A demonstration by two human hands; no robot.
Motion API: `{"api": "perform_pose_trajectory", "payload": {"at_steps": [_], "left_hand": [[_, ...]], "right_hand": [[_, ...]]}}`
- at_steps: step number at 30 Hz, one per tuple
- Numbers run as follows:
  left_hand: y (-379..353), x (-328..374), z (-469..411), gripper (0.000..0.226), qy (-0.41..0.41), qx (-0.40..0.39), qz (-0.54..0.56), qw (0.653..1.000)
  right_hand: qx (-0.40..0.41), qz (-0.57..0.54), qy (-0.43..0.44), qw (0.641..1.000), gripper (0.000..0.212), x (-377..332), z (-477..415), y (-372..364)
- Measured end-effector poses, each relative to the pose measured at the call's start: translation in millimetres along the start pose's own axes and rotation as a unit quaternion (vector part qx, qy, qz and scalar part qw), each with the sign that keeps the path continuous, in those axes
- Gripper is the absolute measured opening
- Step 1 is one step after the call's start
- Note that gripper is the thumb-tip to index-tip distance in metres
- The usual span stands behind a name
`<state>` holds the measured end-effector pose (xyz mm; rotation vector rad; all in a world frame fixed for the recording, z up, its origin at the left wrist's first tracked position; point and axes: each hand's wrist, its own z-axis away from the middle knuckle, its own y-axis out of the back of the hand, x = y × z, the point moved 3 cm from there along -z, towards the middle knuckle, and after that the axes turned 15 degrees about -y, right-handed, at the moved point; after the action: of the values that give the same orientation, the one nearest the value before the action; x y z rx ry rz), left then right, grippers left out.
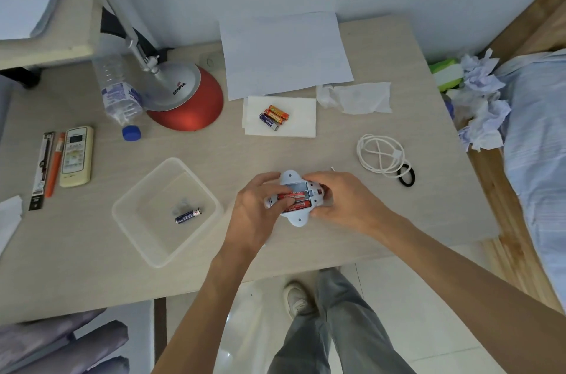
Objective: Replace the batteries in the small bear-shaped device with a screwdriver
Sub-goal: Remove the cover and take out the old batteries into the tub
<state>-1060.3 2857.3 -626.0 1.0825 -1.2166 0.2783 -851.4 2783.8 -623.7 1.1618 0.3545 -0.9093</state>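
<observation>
Bear-shaped device (291, 179) is gripped at 3 o'clock by my right hand (340, 199), while my left hand (254, 213) pinches a red battery (295, 196), which probably needs seating next.

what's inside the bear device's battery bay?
Two red batteries side by side, a bare-looking slot above them. Left hand fingers cover the bay's left end; the right hand hides the right edge of the bear device.

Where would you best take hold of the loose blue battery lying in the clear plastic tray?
Pinch the blue battery across its middle, on its two long rounded sides, coming straight down from above. It lies flat on the floor of the tray, whose raised walls would probably block a sideways approach.
</observation>
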Motion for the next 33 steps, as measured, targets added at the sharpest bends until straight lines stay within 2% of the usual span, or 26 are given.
{"api": "perform_pose_trajectory", "payload": {"at_steps": [5,9,16,19,27,33], "left_hand": [[19.4,11.2,8.6,0.016,-0.018,0.053,0.010,0.998],[60.8,21.8,24.2,0.016,-0.009,0.112,0.000,0.994],[142.1,-20.0,65.3,0.023,0.120,0.201,0.028,0.972],[151.7,-41.0,67.5,0.019,0.149,0.175,-0.020,0.973],[152.5,-83.5,44.3,0.015,0.144,0.098,-0.148,0.974],[144.1,-91.6,42.7,0.017,0.159,0.061,-0.182,0.968]], "right_hand": [[-0.020,0.004,0.001,1.000,0.045,2.5,-2.2,-0.4],[-0.023,-0.004,-0.010,1.000,0.052,0.9,-1.9,3.6],[-0.021,0.013,-0.014,1.000,0.057,-11.0,4.8,8.3],[-0.017,0.022,-0.016,0.999,0.062,-14.1,7.5,7.7],[-0.029,0.060,-0.030,0.997,0.058,-23.7,11.4,9.2],[-0.022,0.069,-0.063,0.995,0.061,-22.6,11.8,2.8]]}}
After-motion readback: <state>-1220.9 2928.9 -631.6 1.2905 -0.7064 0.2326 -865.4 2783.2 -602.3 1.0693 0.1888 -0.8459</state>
